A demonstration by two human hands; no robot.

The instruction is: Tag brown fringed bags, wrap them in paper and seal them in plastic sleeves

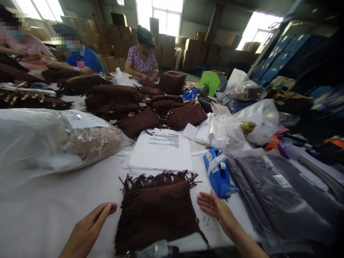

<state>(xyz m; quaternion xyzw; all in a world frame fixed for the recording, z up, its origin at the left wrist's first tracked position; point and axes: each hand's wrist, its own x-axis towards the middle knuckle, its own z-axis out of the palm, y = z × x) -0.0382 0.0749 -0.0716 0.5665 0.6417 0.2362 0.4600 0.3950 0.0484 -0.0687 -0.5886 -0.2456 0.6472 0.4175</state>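
A dark brown suede fringed bag (157, 218) lies flat on the white-covered table (53, 211), its fringe pointing away from me. My left hand (88, 229) is open at the bag's left side, fingertips very close to its edge. My right hand (216, 209) is open at the right side, fingers spread and close to the bag, holding nothing. I cannot tell whether either hand touches it. A thin strap (204, 239) trails from the bag's near right corner. A blue tape dispenser (217, 175) lies just beyond my right hand.
A white printed sheet stack (161, 150) lies ahead. Grey bagged packages (276, 200) fill the right, a large clear plastic bag (59, 143) the left. Several more fringed bags (134, 107) lie beyond. Co-workers (142, 59) sit farther along, before stacked cardboard cartons (115, 39).
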